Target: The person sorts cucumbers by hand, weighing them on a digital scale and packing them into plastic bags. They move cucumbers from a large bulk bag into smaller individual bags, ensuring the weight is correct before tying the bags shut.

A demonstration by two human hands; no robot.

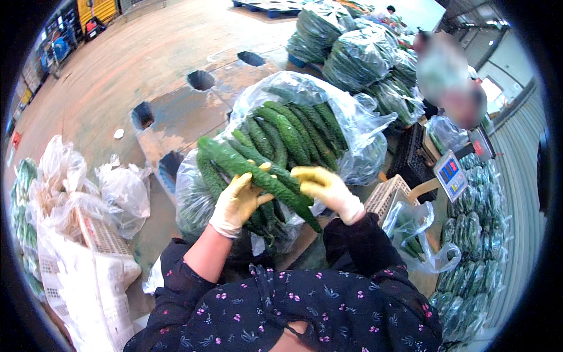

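My left hand (239, 202), in a pale yellow glove, is closed around a long green cucumber (252, 175) that slants from upper left to lower right. A second cucumber lies close along its far side. My right hand (327, 190), gloved the same way, is beside the cucumbers' lower right part; its fingers are partly bent and apart, and no cucumber shows in its grasp. Beneath and beyond both hands, a large clear plastic bag (363, 126) stands with its mouth spread, full of cucumbers (293, 132) lying side by side.
A scale display (450, 176) and a beige crate (390, 202) stand right, near a small plastic bag (413, 234). Bagged cucumbers (466, 278) line the right wall. More full bags (360, 58) and blurred people are at the back. Crumpled plastic (123, 193) lies left.
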